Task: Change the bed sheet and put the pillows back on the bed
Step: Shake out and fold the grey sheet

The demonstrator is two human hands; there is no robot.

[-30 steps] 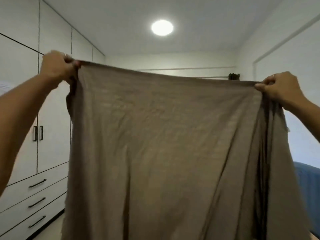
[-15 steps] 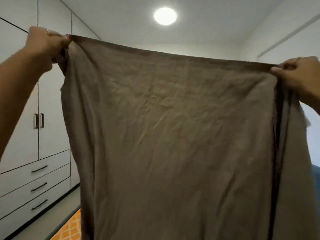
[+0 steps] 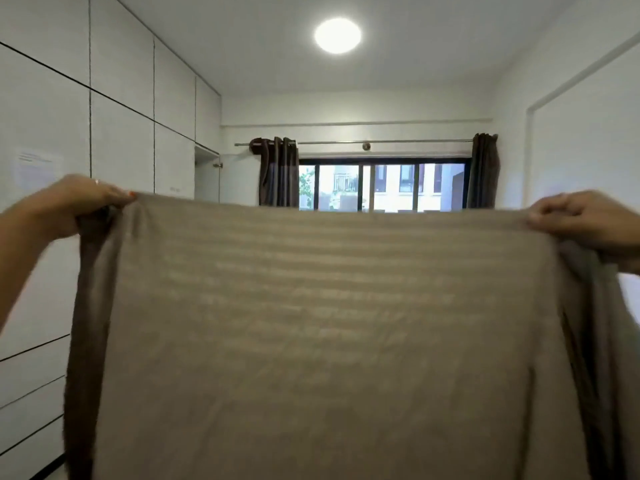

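Item: sheet (image 3: 329,341), taupe-brown, faintly striped weave. Held up in the air, spread wide across the view, its top edge level and taut, the rest hanging down out of frame; extra folds trail below each grip.

Hold: left hand (image 3: 79,206) and right hand (image 3: 585,220), fingers curled, each pinching one end of the top edge.

Handling (judged): soft, limp, light for its area; billows readily, no stiffness, not fragile. Best taken at corners or hem, hands well apart; a mid-panel grip would bunch it.

Behind: window (image 3: 381,185), curtains (image 3: 278,171), wardrobe (image 3: 121,133).
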